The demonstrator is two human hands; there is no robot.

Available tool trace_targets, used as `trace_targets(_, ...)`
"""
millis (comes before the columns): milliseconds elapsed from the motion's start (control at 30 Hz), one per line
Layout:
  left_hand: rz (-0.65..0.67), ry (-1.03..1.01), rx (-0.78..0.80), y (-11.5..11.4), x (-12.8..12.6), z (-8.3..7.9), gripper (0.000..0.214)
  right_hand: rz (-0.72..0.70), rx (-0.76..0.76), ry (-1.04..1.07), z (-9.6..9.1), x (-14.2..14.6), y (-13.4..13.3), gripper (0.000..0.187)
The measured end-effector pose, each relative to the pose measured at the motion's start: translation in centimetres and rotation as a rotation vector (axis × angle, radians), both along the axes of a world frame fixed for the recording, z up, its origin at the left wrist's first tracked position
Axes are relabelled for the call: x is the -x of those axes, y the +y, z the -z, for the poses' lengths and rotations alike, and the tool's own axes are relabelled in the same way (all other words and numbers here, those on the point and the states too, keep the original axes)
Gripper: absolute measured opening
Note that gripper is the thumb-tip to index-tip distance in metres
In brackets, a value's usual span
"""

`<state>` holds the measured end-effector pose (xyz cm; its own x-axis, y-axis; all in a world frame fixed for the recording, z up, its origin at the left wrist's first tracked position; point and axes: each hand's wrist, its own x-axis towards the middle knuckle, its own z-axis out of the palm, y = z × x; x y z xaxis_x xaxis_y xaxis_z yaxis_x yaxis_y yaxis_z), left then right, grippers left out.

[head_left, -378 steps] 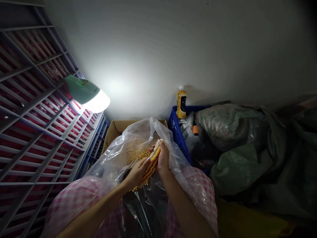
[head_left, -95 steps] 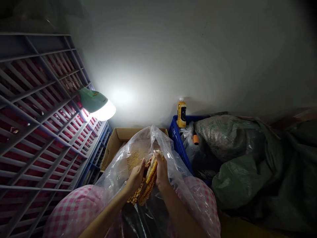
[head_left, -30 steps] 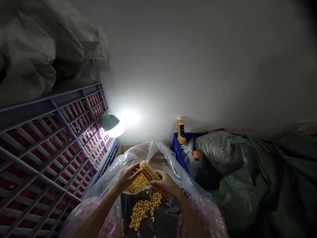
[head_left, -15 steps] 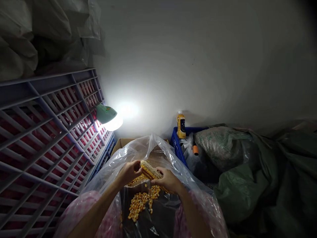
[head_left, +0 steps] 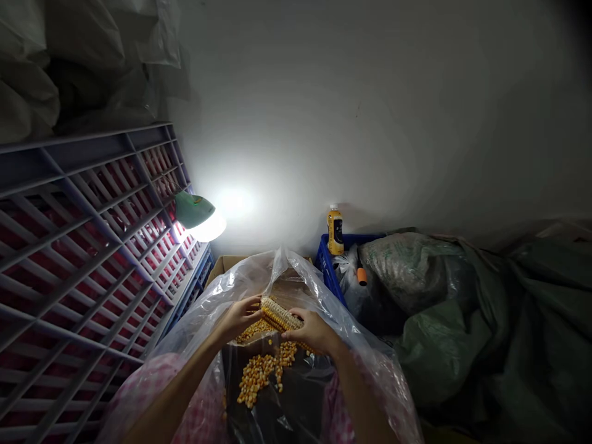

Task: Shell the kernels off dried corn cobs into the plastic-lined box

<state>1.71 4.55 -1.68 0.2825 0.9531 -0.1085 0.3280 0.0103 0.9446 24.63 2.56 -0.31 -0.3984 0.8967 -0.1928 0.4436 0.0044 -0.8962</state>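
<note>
Both my hands hold a dried corn cob (head_left: 279, 313) over a clear plastic bag (head_left: 217, 302) spread across my lap. My left hand (head_left: 239, 317) grips the cob's far left end. My right hand (head_left: 312, 331) wraps its near right end, thumb pressed on the kernels. Loose yellow kernels (head_left: 259, 376) lie in a scatter on the plastic below the cob, with more heaped behind my left hand. A cardboard box (head_left: 222, 265) sits under the far part of the bag.
Stacked slatted crates (head_left: 92, 246) fill the left side, with a lit green lamp (head_left: 197, 214) clipped to them. A blue crate (head_left: 326, 262) carries a yellow bottle (head_left: 335, 221). Green sacks (head_left: 439, 308) pile up at the right. A white wall stands behind.
The cob went from upright between my hands to lying crosswise. Many more loose kernels now lie on the plastic. My head tilted up, showing more wall and crates.
</note>
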Motion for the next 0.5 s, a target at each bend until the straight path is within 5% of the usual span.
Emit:
trace_targets(200,0.004,0.016,-0.106,0.5,0.8,1.1,0.028,-0.044,0.101,0.074,-0.6,-0.5,0.1,0.043)
trace_targets(333,-0.069,0.059,-0.180,0.8,1.3,0.3,0.025,-0.103,0.128,0.163,-1.1,-1.2,0.2,0.042)
trace_targets(500,-0.084,0.131,-0.085,0.3,0.8,-0.5,0.038,-0.237,0.007,-0.266,-1.1,-1.1,0.0,0.033)
